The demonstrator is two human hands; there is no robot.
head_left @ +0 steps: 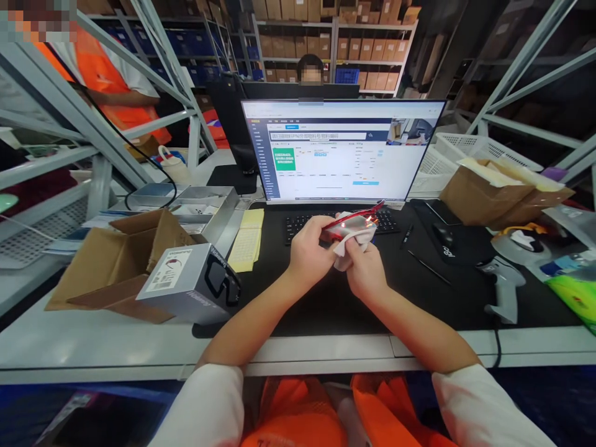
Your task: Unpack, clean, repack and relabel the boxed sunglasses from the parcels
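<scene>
A pair of red-framed sunglasses point(347, 227) is held up over the black desk mat, in front of the keyboard point(295, 228). My left hand point(313, 248) is closed on the frame at its left side. My right hand point(365, 264) pinches a white cloth point(343, 256), pressed against the lens from below. Fingers and cloth cover part of the glasses. To the left, a grey eyewear box point(186, 279) with a goggle picture and a label leans by an open cardboard box point(116, 261).
Behind my hands stands a monitor point(326, 167). Yellow paper slips point(246, 239) lie left, near a grey tray point(209, 211). On the right are a barcode scanner point(505, 288), a mouse point(442, 234), pens and a brown carton point(493, 189). Other people stand beyond the desk.
</scene>
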